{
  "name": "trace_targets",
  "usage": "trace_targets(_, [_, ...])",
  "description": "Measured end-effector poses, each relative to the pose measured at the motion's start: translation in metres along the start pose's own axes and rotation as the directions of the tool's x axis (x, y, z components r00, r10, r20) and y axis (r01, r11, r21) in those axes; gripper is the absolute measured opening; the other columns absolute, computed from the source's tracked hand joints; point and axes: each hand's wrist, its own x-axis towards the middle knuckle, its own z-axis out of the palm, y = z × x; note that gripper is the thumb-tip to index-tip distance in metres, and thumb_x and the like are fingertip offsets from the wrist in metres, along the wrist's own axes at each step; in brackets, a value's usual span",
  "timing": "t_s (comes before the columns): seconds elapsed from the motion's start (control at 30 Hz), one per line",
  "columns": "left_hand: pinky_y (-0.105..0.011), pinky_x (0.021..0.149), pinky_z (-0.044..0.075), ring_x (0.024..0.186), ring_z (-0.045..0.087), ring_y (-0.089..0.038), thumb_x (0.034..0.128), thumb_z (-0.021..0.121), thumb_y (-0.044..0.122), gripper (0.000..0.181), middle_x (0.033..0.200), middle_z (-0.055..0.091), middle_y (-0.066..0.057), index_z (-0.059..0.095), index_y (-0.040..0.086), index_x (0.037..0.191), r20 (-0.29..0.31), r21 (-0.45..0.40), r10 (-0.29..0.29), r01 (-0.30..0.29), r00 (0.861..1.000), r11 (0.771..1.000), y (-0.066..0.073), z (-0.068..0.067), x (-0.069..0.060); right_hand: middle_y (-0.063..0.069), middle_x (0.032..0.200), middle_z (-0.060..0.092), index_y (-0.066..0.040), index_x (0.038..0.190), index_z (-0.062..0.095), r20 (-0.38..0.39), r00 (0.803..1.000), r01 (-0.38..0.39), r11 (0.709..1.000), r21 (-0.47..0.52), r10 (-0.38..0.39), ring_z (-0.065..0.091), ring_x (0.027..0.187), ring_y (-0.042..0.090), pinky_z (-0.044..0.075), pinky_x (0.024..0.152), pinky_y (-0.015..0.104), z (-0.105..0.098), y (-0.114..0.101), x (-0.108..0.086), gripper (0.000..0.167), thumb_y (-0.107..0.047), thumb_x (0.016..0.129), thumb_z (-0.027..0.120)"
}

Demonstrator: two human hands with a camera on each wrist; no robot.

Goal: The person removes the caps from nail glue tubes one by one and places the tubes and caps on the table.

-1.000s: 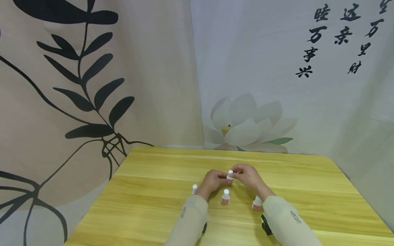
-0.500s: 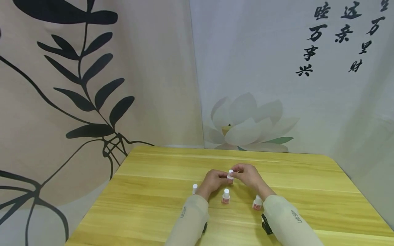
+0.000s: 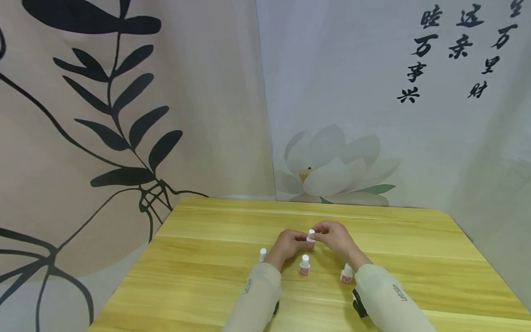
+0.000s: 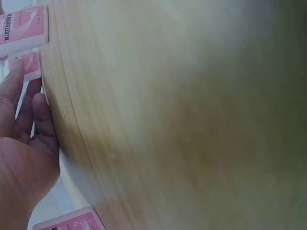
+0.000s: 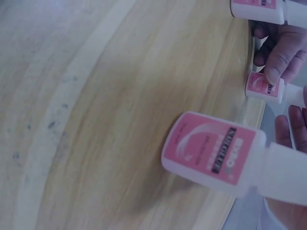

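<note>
Four hands' widths aside, the held item is a small white nail glue bottle (image 3: 310, 244) with a pink label, upright on the table. My left hand (image 3: 287, 244) grips its body from the left, the thumb lying over the label in the right wrist view. From the other side my right hand (image 3: 335, 237) pinches the white cap between thumb and fingers. A second nail glue bottle (image 3: 304, 266) stands just in front of the hands. Another bottle (image 5: 211, 151) shows large in the right wrist view, beside my right forearm. Behind my left wrist, a further bottle (image 3: 263, 254) is partly hidden.
The light wooden table (image 3: 199, 276) reaches back to a curtain (image 3: 224, 115) with printed leaves, a lotus and characters. Both sleeves (image 3: 255, 295) lie over the table's front. A black strap piece (image 3: 359, 304) shows by the right sleeve.
</note>
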Motion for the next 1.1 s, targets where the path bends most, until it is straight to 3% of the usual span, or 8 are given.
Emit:
trace_targets(0.3, [-0.039,0.094,0.05,0.098,0.065,-0.012,0.0862,0.078,0.028,0.02,0.097,0.074,0.007,0.079,0.016,0.103,-0.006,0.014,0.009,-0.009,1.0,1.0,0.0025,-0.0008,-0.0003,0.003,0.105,0.07,-0.011,0.107,0.073,0.005,1.0,0.022,1.0,0.01,-0.022,0.063,0.1,0.023,0.053,0.084,0.043,0.0006,0.0024,0.0014,0.018,-0.021,0.092,0.072])
trace_targets(0.67, [-0.04,0.095,0.049,0.1,0.065,-0.013,0.0865,0.078,0.028,0.02,0.098,0.074,0.007,0.079,0.017,0.103,-0.004,0.015,0.01,-0.01,1.0,1.0,0.0047,-0.0002,-0.0011,0.002,0.101,0.068,-0.013,0.101,0.071,0.003,1.0,-0.008,0.999,0.045,0.008,0.061,0.099,0.024,0.052,0.083,0.042,0.0016,0.0049,0.0024,0.018,-0.025,0.089,0.076])
trace_targets(1.1, [-0.036,0.092,0.05,0.095,0.065,-0.01,0.0859,0.079,0.027,0.02,0.097,0.074,0.007,0.079,0.016,0.102,-0.011,0.017,0.012,-0.012,1.0,1.0,0.0046,-0.0009,-0.0001,0.001,0.102,0.068,-0.012,0.105,0.071,0.02,1.0,-0.019,0.998,0.067,0.017,0.06,0.1,0.023,0.05,0.085,0.044,0.0018,0.0049,0.0037,0.02,-0.025,0.09,0.075])
